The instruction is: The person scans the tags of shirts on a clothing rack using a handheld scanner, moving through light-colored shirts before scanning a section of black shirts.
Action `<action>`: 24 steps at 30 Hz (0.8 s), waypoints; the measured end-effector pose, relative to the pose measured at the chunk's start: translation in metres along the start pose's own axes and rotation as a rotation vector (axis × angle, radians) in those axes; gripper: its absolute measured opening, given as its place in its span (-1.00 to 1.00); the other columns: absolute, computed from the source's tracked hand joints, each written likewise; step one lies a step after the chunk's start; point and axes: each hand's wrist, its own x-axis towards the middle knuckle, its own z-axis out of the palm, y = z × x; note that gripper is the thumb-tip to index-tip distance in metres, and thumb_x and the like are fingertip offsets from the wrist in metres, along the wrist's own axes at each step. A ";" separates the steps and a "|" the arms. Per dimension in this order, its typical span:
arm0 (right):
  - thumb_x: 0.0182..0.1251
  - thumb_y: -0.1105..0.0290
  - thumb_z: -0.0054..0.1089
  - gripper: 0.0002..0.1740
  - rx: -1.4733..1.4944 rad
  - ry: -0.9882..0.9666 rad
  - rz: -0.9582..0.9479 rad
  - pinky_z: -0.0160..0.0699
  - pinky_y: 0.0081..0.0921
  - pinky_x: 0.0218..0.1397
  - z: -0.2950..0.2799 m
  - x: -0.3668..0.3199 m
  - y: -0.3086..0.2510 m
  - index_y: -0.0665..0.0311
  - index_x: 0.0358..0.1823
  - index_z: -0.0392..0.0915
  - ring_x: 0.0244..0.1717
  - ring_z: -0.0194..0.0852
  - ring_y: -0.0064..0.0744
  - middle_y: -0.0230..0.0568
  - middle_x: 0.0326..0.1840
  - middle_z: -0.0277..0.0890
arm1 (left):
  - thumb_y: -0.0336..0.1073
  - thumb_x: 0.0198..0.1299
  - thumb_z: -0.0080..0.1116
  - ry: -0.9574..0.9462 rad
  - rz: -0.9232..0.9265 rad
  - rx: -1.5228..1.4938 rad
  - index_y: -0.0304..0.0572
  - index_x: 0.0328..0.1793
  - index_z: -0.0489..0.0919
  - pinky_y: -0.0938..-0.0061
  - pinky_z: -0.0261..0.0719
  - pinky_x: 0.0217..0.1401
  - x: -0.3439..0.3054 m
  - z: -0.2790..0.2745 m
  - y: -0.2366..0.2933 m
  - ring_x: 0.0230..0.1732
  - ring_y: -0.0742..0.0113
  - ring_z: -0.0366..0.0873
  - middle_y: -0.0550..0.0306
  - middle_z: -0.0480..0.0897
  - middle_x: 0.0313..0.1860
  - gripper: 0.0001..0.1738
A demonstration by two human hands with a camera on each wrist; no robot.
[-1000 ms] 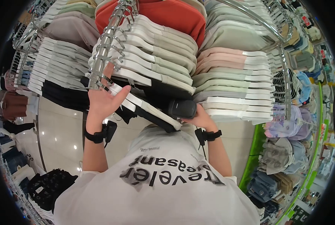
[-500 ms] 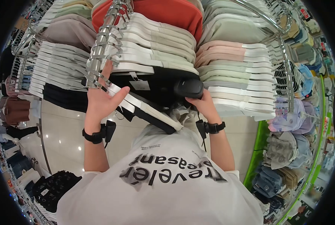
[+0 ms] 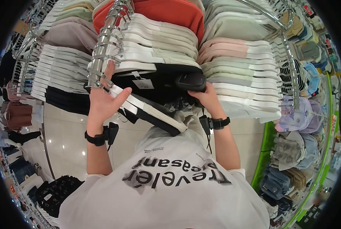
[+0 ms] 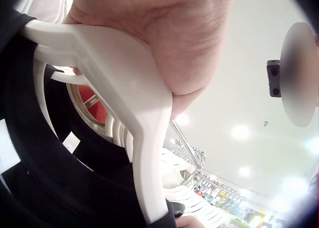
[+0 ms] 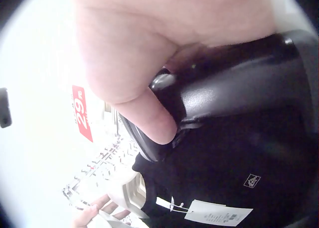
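My left hand is at the front end of the chrome rail, its fingers round the top of white hangers bearing black and cream garments. In the left wrist view the palm lies against a white hanger. My right hand grips a black handheld device, held over a black garment with a white tag. The right wrist view shows the thumb on the device, with the tag hanging below.
Cream garments and a red one hang farther along the rail. Racks of pale garments stand to the right, more to the left. Tiled floor shows below. A red price sign appears in the right wrist view.
The right hand and device have moved up and to the right from beside the hangers to over the black garment, whose tag has come into view. The left hand has hardly moved.
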 end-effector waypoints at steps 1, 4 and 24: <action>0.19 0.53 0.51 -0.63 0.013 0.001 -0.014 0.57 -0.47 0.17 0.000 0.000 0.001 0.42 0.04 0.70 -0.03 0.61 -0.51 -0.28 -0.05 0.76 | -0.23 0.06 0.59 -0.002 -0.018 -0.008 -0.39 0.68 0.31 0.27 0.40 0.55 0.000 0.000 0.001 0.56 0.09 0.46 -0.21 0.48 0.56 0.06; 0.19 0.52 0.52 -0.63 -0.005 0.002 0.002 0.58 -0.47 0.17 0.001 -0.003 -0.002 0.41 0.05 0.69 -0.04 0.61 -0.50 -0.28 -0.06 0.76 | -0.24 0.07 0.59 0.010 -0.030 -0.005 -0.40 0.66 0.33 0.28 0.42 0.54 -0.001 0.001 0.003 0.54 0.09 0.49 -0.22 0.51 0.53 0.04; 0.22 0.54 0.52 -0.66 -0.021 0.042 -0.042 0.62 -0.46 0.10 0.005 -0.029 0.025 0.35 0.04 0.69 -0.06 0.63 -0.55 -0.33 -0.07 0.75 | 0.07 -0.08 0.67 0.294 0.243 0.349 -0.29 0.34 0.60 0.12 0.58 0.24 -0.036 0.004 -0.064 0.13 -0.13 0.64 -0.10 0.71 0.17 -0.10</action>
